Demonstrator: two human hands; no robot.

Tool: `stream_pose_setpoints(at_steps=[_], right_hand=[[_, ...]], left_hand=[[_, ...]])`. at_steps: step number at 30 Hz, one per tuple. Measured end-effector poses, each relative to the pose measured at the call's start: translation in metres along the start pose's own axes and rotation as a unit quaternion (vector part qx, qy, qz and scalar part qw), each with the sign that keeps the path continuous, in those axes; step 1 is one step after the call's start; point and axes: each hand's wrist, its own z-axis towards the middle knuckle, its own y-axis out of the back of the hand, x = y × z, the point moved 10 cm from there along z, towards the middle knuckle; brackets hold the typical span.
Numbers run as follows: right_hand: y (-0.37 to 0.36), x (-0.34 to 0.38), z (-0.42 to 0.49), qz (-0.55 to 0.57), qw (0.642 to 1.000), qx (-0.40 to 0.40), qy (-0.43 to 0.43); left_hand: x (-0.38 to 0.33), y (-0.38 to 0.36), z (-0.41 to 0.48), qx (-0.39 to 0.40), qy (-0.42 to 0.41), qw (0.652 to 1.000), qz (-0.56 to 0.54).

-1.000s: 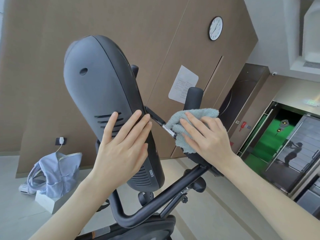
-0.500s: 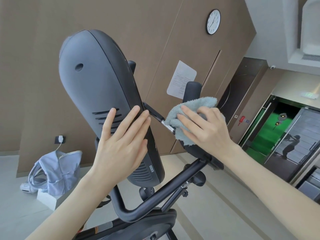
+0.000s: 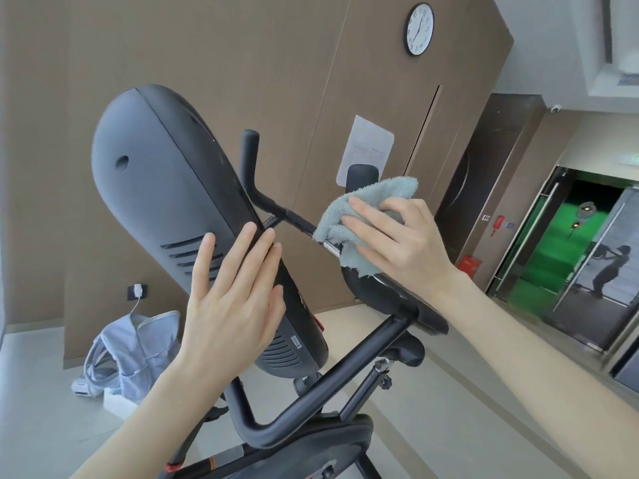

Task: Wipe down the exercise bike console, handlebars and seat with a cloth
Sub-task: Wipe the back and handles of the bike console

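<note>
Left of the console (image 3: 166, 202): floor only, a blue garment (image 3: 131, 354) lying there. On the console's back shell, left hand (image 3: 228, 305) flat, fingers straight and released, bracing, gripping nothing. Right of the console, cloth (image 3: 366, 216) pressed onto the handlebar (image 3: 294, 219) where the chrome section begins, right hand (image 3: 397, 243) spread over it, palm down, fingers holding the cloth against the bar. Step in hand, seemingly: handlebars. Next, probably: sliding the cloth along the bar, keeping pressure. Seat not in view.
</note>
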Motion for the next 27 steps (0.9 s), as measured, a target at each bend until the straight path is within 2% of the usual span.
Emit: stream_pose_setpoints(at_steps=[3, 8, 11, 15, 19, 23, 27], right_hand=[[0.0, 0.001, -0.007, 0.036, 0.999, -0.005, -0.013], [-0.009, 0.032, -0.059, 0.092, 0.994, 0.032, 0.049], [-0.009, 0.016, -0.05, 0.115, 0.992, -0.025, 0.054], [-0.007, -0.035, -0.02, 0.168, 0.977, -0.13, -0.015], [-0.019, -0.04, -0.03, 0.254, 0.952, -0.162, -0.055], [-0.023, -0.008, -0.071, 0.323, 0.936, -0.14, 0.031], [-0.017, -0.021, -0.064, 0.313, 0.929, -0.171, 0.102]], left_hand=[[-0.011, 0.002, 0.004, 0.013, -0.011, 1.0, -0.008], [-0.036, 0.002, 0.014, 0.028, -0.039, 0.999, -0.003], [-0.051, -0.002, 0.021, 0.042, -0.05, 0.998, 0.019], [-0.064, -0.001, 0.033, 0.05, -0.034, 0.997, 0.053], [-0.073, 0.008, 0.042, 0.037, -0.01, 0.995, 0.092], [-0.085, 0.018, 0.033, 0.033, 0.006, 0.99, 0.138], [-0.104, 0.019, 0.027, 0.06, 0.0, 0.982, 0.18]])
